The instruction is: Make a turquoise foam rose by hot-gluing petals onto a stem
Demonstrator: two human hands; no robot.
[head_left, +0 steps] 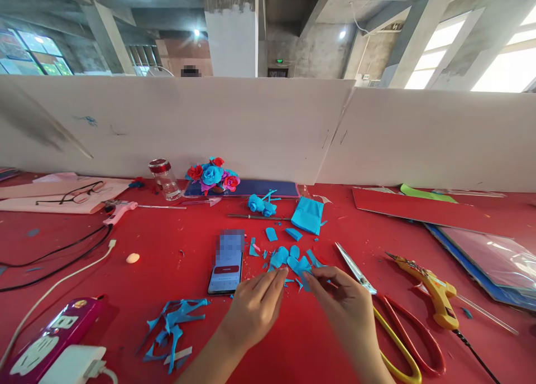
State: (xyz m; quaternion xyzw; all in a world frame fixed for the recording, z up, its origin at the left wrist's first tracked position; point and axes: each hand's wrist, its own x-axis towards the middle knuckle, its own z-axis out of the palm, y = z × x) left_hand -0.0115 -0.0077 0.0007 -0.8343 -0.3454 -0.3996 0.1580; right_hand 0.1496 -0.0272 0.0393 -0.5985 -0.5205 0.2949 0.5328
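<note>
cut blue pieces (280,257) between two working hands on a red surface (167,272).
the pieces lie scattered right of the phone (226,278); the left hand (255,306), fingers drawn together, and the right hand (345,300), thumb near forefinger, stand apart at their near side. whether either grasps a piece cannot be told. the step appears to be picking up or sorting pieces; the next move would call for a light fingertip pinch, clear of the scissors (360,273).
</note>
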